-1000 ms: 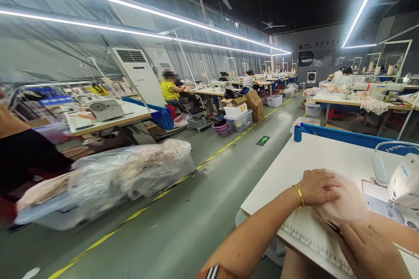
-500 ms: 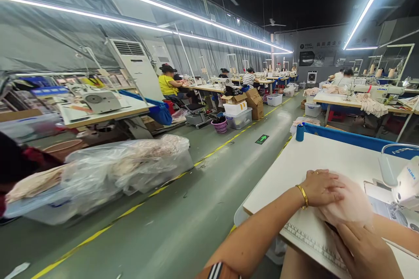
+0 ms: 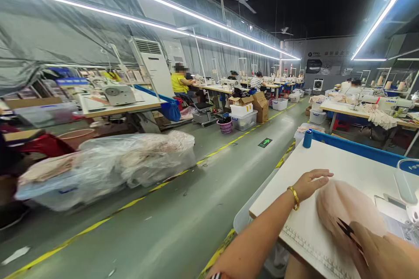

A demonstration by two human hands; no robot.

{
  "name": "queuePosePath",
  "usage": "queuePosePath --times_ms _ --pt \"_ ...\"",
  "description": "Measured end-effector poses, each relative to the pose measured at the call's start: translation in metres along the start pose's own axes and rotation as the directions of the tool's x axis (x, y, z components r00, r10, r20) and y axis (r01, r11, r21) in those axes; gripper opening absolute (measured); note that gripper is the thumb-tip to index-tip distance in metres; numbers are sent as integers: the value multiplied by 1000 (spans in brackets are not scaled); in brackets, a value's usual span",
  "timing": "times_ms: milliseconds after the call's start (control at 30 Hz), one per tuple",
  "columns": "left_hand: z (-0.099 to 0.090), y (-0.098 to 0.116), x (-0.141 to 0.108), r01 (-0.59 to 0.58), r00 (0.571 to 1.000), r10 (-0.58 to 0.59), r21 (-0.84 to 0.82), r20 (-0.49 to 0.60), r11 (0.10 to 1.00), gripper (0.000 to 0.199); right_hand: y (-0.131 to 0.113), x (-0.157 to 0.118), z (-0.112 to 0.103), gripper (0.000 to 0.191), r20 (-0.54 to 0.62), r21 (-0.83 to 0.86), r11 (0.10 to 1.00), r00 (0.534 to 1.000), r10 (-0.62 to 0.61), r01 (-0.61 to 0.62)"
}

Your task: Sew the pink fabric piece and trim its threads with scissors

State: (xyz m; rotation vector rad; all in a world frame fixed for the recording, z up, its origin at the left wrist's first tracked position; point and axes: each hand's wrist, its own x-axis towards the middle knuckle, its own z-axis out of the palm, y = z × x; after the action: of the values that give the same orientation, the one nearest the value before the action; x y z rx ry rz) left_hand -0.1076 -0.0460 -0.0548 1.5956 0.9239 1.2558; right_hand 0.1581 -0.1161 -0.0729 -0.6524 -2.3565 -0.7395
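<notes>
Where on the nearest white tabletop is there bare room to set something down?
The white tabletop is bare between the left hand, cylindrical blue spool and long blue strip behind. Crowded: the near right, where sheer pink fabric, right hand with dark pointed snips and white sewing machine cluster.

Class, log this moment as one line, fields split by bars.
left hand: open, beside pale pink fabric | right hand: holding black thread snips at fabric | fabric: on white sewing table

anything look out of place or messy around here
Yes, mildly: a white scrap lies loose on the green floor at the lower left, looking like dropped litter. Nothing else clearly stands out; the right hand holds dark snips at the pale fabric.
</notes>
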Motion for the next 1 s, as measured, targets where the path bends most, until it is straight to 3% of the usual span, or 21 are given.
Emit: queuePosePath --times_ms 167,533,833,1000 --pt "9 -13 -7 -4 999 4 4 46 1000 56 1 15 -4 26 51 -110 992 997 -60 66" --pt "10 -18 -9 -41 994 33 73 107 996 44 -11 34 -10 31 15 -122 992 1000 -7 9" --pt "9 -16 -10 -17 995 2 149 103 989 40 -7 18 -1 32 27 -94 995 999 32 -30" --pt "10 -15 -11 -18 994 1 161 107 987 38 -1 10 -9 29 68 -61 996 996 62 -58"
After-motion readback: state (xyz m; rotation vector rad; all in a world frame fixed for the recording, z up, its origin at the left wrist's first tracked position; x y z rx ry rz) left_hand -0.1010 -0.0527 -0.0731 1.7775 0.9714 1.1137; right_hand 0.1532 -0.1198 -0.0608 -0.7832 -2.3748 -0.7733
